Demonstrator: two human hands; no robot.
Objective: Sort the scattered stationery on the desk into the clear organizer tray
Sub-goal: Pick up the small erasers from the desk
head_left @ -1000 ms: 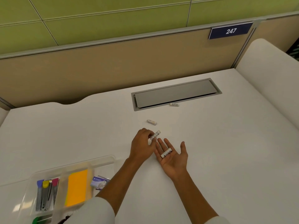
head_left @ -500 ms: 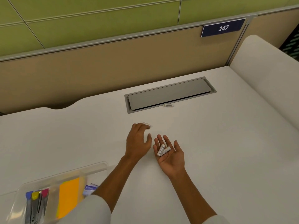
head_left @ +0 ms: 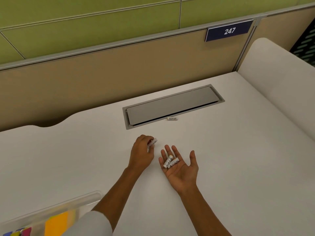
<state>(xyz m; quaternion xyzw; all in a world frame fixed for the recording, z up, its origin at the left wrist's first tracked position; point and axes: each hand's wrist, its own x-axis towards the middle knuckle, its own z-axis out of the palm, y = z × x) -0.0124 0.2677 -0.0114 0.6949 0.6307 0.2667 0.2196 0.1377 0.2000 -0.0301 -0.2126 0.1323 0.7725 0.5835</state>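
Small white tubes gathered by hand; tray not yet reached.

Left hand [head_left: 142,151] pinched one white tube [head_left: 152,143] just off the desk [head_left: 238,167]; right hand [head_left: 179,166] lay palm-up, fingers spread, cradling two tubes [head_left: 170,162], probably as a holding cup to save trips. Fourth tube [head_left: 172,118] lay far, against the grey cable hatch [head_left: 172,106]. Clear tray [head_left: 71,202] sat near left, partly behind the left sleeve [head_left: 92,225]; nothing blocked the path.
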